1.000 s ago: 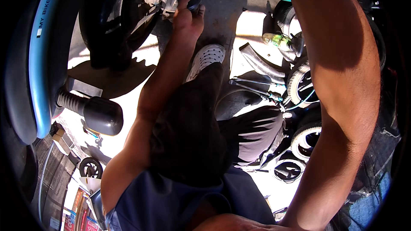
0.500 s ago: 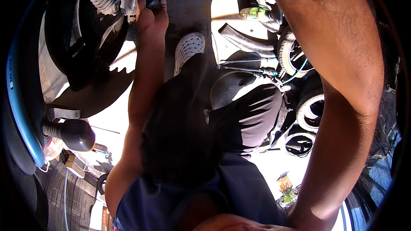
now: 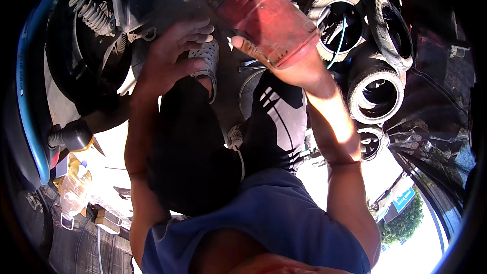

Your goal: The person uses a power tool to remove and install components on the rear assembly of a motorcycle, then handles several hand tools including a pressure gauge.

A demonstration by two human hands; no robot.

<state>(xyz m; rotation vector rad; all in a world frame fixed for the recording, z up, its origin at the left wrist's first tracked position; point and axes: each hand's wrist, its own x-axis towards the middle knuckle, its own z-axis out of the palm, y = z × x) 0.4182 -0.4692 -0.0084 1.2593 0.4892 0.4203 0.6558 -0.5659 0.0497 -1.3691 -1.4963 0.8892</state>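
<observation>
A bulky, scuffed red object (image 3: 271, 20) with a dark end is in my right hand (image 3: 299, 68), raised in front of me. My right thumb shows along its near left side; most of the other fingers are behind it. I cannot make out its exact kind. My left hand (image 3: 175, 53) is bare, its fingers apart, over the white clog (image 3: 207, 63) on my foot. Beyond that hand, to the left, are a motorbike's black wheel (image 3: 76, 56) and its coil spring shock absorber (image 3: 91, 12).
Several tyres (image 3: 376, 73) lie and lean to the right. A light-blue body panel (image 3: 25, 101) curves along the left edge, near a black rubber-ended part (image 3: 77, 136). Clear plastic bottles (image 3: 75, 190) stand at lower left. Dark sheeting (image 3: 436, 96) hangs at right.
My right hand has come into view from beyond the top edge, holding the red object. My left hand has drawn back toward me from beside the motorbike. The view has shifted to the right.
</observation>
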